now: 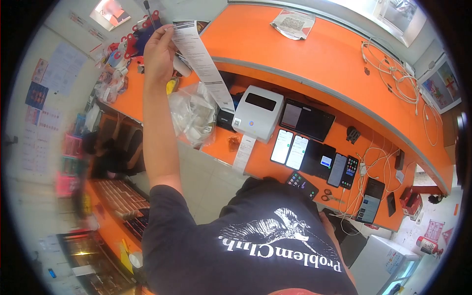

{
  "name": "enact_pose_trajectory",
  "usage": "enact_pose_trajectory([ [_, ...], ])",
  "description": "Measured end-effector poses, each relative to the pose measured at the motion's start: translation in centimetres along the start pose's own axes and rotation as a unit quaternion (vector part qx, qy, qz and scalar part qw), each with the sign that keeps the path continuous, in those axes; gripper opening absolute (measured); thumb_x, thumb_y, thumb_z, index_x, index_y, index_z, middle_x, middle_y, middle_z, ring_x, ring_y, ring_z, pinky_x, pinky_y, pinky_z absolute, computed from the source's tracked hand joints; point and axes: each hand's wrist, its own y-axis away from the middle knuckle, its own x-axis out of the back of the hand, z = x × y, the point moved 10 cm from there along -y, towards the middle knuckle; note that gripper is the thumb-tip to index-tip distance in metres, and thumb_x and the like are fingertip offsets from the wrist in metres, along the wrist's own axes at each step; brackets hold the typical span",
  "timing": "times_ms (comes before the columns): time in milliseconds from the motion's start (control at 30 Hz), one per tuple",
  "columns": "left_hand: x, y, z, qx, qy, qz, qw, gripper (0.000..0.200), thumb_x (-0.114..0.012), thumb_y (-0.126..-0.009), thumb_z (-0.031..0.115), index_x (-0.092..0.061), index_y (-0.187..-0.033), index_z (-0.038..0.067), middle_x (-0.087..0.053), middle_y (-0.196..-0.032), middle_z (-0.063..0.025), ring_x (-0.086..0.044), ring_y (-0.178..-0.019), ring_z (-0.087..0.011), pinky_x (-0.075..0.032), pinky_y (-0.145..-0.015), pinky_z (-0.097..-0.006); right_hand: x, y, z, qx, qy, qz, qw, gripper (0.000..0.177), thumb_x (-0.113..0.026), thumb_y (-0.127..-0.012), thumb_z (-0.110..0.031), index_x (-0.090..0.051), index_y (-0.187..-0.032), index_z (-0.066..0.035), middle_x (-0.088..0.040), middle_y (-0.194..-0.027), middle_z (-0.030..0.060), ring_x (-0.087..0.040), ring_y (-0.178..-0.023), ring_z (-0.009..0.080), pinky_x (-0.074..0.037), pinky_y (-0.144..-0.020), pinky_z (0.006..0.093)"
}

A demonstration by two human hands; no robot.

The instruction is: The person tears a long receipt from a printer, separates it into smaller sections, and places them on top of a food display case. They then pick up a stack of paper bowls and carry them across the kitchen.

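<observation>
My left hand is raised at the far left end of the counter, its fingers pinched on the top of a long printed receipt. The receipt hangs down at a slant, its lower end near a white receipt printer. From the front of that printer another paper strip sticks out over the counter edge. Below my left hand lies a clear plastic bag with papers in it. Only a strip of my right arm shows beside my dark T-shirt; my right hand is hidden.
A tablet and several phones lie on the orange lower counter. Scissors and tangled white cables are further right. A raised orange shelf runs behind. Someone in dark clothes sits at left.
</observation>
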Motion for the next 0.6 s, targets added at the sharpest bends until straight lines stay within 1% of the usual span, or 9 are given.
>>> enact_pose_trajectory([
  [67,0.3,-0.2,0.1,-0.016,0.007,-0.005,1.000,0.020,-0.063,-0.108,0.014,-0.062,-0.122,0.001,-0.072,-0.112,-0.0092,-0.069,-0.098,-0.0184,-0.055,-0.090,-0.0341,-2.1,2.0,-2.2,-0.091,-0.049,0.043,0.994,0.012,-0.053,-0.109,-0.013,-0.061,-0.118,-0.008,-0.066,-0.112,0.0073,-0.058,-0.102,0.0156,-0.045,-0.098,0.0330],
  [100,0.5,-0.3,-0.1,-0.013,0.008,-0.004,1.000,0.020,-0.063,-0.108,0.014,-0.062,-0.122,0.001,-0.072,-0.112,-0.0092,-0.069,-0.098,-0.0184,-0.055,-0.090,-0.0341,-1.8,2.1,-1.9,-0.093,-0.049,0.045,0.993,0.012,-0.053,-0.109,-0.013,-0.061,-0.118,-0.008,-0.066,-0.112,0.0073,-0.058,-0.102,0.0156,-0.045,-0.098,0.0330],
  [167,0.8,-0.5,-0.1,-0.021,0.022,-0.008,1.000,0.015,-0.064,-0.108,0.016,-0.064,-0.122,0.009,-0.073,-0.113,-0.0030,-0.069,-0.103,-0.0170,-0.052,-0.096,-0.0356,-1.5,1.5,-1.5,-0.071,-0.041,0.034,0.996,0.013,-0.051,-0.111,-0.016,-0.061,-0.117,-0.009,-0.066,-0.112,0.0072,-0.058,-0.103,0.0154,-0.045,-0.097,0.0331],
  [300,0.8,-0.3,0.1,-0.019,0.020,0.010,1.000,0.016,-0.065,-0.108,0.015,-0.063,-0.122,0.009,-0.073,-0.114,-0.0038,-0.069,-0.104,-0.0176,-0.053,-0.097,-0.0371,-1.6,1.5,-0.7,-0.092,-0.086,0.031,0.992,0.013,-0.052,-0.110,-0.016,-0.060,-0.117,-0.009,-0.066,-0.112,0.0070,-0.059,-0.105,0.0150,-0.045,-0.097,0.0329],
  [367,0.6,-0.2,0.5,-0.033,0.026,0.004,0.999,0.017,-0.065,-0.108,0.015,-0.063,-0.123,0.009,-0.073,-0.115,-0.0038,-0.069,-0.104,-0.0179,-0.053,-0.096,-0.0383,-1.2,1.2,-0.8,-0.077,-0.025,0.029,0.996,0.011,-0.057,-0.107,-0.014,-0.061,-0.117,-0.009,-0.066,-0.112,0.0061,-0.058,-0.106,0.0139,-0.045,-0.097,0.0324],
  [400,0.6,-0.2,0.5,-0.032,0.026,0.005,0.999,0.017,-0.065,-0.108,0.015,-0.063,-0.123,0.009,-0.073,-0.115,-0.0038,-0.069,-0.104,-0.0179,-0.053,-0.096,-0.0383,-0.9,0.9,-0.2,-0.077,-0.024,0.029,0.996,0.011,-0.057,-0.107,-0.014,-0.061,-0.117,-0.009,-0.066,-0.112,0.0061,-0.058,-0.106,0.0139,-0.045,-0.097,0.0324],
  [433,0.7,-0.2,0.6,-0.031,0.024,0.011,0.999,0.017,-0.065,-0.108,0.015,-0.063,-0.123,0.009,-0.072,-0.116,-0.0040,-0.069,-0.105,-0.0182,-0.053,-0.097,-0.0383,0.0,0.3,-0.2,-0.032,0.017,0.049,0.998,0.014,-0.056,-0.107,-0.021,-0.063,-0.110,-0.009,-0.069,-0.100,0.0070,-0.062,-0.088,0.0158,-0.050,-0.080,0.0321],
  [467,0.6,-0.2,0.8,-0.029,0.021,0.017,0.999,0.018,-0.065,-0.108,0.015,-0.063,-0.123,0.008,-0.072,-0.117,-0.0041,-0.069,-0.106,-0.0184,-0.054,-0.097,-0.0384,0.6,0.1,-0.7,0.013,0.059,0.069,0.996,0.022,-0.054,-0.107,-0.028,-0.066,-0.103,-0.009,-0.071,-0.088,0.0079,-0.066,-0.070,0.0177,-0.056,-0.064,0.0318],
  [600,0.6,-0.2,1.4,-0.040,0.028,0.016,0.999,0.018,-0.065,-0.108,0.015,-0.063,-0.125,0.008,-0.072,-0.118,-0.0046,-0.069,-0.107,-0.0189,-0.054,-0.097,-0.0383,0.3,0.1,-0.5,0.004,0.023,0.069,0.997,0.023,-0.054,-0.107,-0.028,-0.066,-0.102,-0.009,-0.071,-0.089,0.0069,-0.066,-0.070,0.0167,-0.055,-0.064,0.0317],
])
